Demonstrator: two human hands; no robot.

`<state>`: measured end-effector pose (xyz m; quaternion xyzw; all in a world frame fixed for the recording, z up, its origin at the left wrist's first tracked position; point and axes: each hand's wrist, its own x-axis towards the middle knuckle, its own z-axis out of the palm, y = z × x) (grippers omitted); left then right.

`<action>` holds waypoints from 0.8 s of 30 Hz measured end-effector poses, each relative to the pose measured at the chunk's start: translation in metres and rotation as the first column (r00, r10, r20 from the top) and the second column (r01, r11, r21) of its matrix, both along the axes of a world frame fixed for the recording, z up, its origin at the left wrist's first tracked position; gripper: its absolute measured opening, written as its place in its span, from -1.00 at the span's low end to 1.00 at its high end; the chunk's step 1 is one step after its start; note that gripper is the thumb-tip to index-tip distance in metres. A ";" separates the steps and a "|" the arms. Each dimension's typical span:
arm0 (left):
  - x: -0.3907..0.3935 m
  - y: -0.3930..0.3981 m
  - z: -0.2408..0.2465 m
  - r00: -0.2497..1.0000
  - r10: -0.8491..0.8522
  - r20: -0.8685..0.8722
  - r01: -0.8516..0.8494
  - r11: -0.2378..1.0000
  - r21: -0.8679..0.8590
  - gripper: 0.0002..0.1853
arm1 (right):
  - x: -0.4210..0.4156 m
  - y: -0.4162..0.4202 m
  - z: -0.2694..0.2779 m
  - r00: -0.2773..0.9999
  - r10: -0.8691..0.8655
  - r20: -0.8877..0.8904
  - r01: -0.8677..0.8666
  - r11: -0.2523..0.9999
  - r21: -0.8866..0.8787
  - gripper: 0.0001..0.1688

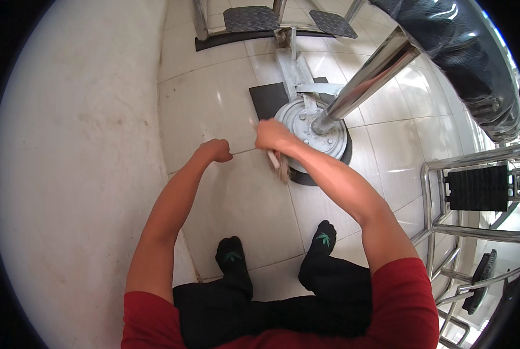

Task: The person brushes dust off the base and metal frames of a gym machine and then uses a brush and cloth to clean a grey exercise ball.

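My right hand (272, 133) grips what looks like a small brush (280, 169) with a pale handle and brownish bristles, blurred. The bristles point down towards the tiled floor (216, 104), beside the round metal base (291, 117) of a gym machine. Whether they touch the floor or the base, I cannot tell. A chrome post (364, 83) rises at a slant from that bolted base. To the left, my left hand (216, 150) is curled into a fist over the tiles, with nothing visible in it.
A pale wall (81, 152) runs along my left side. Black rubber mats (266, 99) lie under the machine, with textured footplates (251, 19) farther off. A plastic-wrapped black pad (469, 65) overhangs at upper right. Chrome frames with a weight stack (478, 188) stand at right.
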<state>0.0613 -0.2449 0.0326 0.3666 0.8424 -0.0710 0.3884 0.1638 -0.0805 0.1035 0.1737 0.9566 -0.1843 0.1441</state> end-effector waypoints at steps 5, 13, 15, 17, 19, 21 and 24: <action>-0.004 -0.006 -0.025 1.000 -0.016 0.013 0.017 0.999 -0.032 -0.57 | -0.042 0.047 0.002 0.885 -0.101 -0.455 0.208 0.959 0.193 -0.90; -0.001 -0.026 0.000 0.998 0.026 0.055 -0.025 0.999 -0.022 -0.55 | -0.093 0.074 0.019 0.962 -0.257 -0.095 0.268 0.954 0.136 -0.72; -0.004 -0.037 -0.001 0.997 0.039 0.065 -0.037 0.998 -0.046 -0.56 | -0.089 0.076 0.014 0.955 -0.275 -0.115 0.291 0.943 0.160 -0.70; -0.007 -0.044 -0.003 0.997 0.050 0.061 -0.047 0.998 -0.047 -0.56 | -0.093 0.081 0.014 0.955 -0.291 -0.061 0.297 0.942 0.154 -0.69; -0.005 -0.055 -0.003 0.997 0.064 0.049 -0.062 0.997 -0.048 -0.56 | -0.104 0.077 0.021 0.953 -0.292 0.079 0.284 0.954 0.100 -0.69; -0.013 -0.070 -0.020 0.999 0.026 0.036 -0.024 0.998 -0.060 -0.56 | -0.112 0.079 0.019 0.939 -0.344 -0.016 0.345 0.939 0.013 -0.68; -0.001 -0.058 -0.003 0.997 0.062 0.048 -0.059 0.996 -0.072 -0.58 | -0.103 0.100 -0.028 0.950 -0.255 -0.179 0.292 0.928 0.231 -0.74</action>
